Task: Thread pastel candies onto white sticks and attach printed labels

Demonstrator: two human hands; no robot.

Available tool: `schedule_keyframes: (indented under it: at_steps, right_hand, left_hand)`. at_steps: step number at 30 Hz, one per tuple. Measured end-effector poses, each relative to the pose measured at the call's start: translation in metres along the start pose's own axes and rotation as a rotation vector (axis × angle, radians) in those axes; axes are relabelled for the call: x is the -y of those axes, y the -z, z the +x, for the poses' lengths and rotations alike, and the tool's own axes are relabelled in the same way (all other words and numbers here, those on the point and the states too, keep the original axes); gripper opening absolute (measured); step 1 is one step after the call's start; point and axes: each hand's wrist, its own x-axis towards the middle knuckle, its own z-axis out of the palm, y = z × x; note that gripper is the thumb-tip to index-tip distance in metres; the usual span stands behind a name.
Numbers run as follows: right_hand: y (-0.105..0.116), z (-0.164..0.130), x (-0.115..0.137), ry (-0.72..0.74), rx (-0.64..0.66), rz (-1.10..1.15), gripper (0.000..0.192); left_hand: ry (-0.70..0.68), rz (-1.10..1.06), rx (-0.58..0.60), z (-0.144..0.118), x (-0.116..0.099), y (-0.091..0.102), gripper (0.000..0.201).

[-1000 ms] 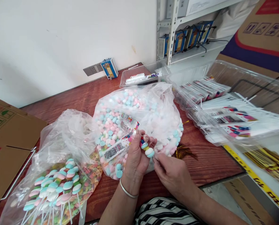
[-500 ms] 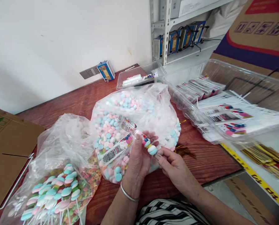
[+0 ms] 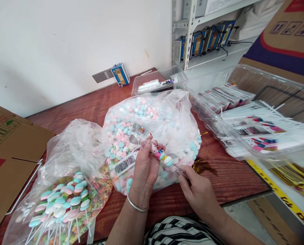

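My left hand (image 3: 145, 166) grips a candy skewer (image 3: 164, 158) with stacked pastel pieces, along with a bundle of printed clear wrappers (image 3: 131, 149). My right hand (image 3: 196, 189) pinches the skewer's lower stick end, just right of the left hand. Both hands hover over a clear bag of pink, blue and white candies (image 3: 152, 119) lying on the red-brown wooden table (image 3: 90, 105).
A second clear bag (image 3: 62, 197) at the front left holds finished candy sticks and coloured rings. Clear trays of printed wrappers (image 3: 246, 122) stand at the right, gold twist ties (image 3: 203, 166) lie beside my right hand. Cardboard (image 3: 6, 143) lies left; a small tray (image 3: 158, 81) sits behind.
My right hand has slid down and to the right along the stick, away from the candy pieces. The left hand keeps its hold on the skewer and wrappers.
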Motion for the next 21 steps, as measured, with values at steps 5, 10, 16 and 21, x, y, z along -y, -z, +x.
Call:
schedule_keyframes:
  at_steps: [5, 10, 16, 21]
  right_hand:
    - [0.008, 0.003, 0.0, 0.129, -0.007, -0.113, 0.025]
    - [0.002, 0.0, 0.011, -0.493, 0.338, 0.858, 0.03]
    - [-0.004, 0.003, 0.015, -0.628, 0.419, 1.274, 0.023]
    - [0.0, 0.001, 0.011, -0.594, 0.447, 1.122, 0.027]
  left_hand:
    - [0.018, -0.034, 0.022, 0.0, 0.005, 0.0, 0.016]
    - [0.054, -0.13, 0.128, -0.008, 0.014, -0.002, 0.019]
    - [0.104, -0.075, 0.146, -0.018, 0.028, -0.004, 0.026]
    - [-0.066, 0.008, 0.093, -0.005, 0.009, -0.003, 0.039]
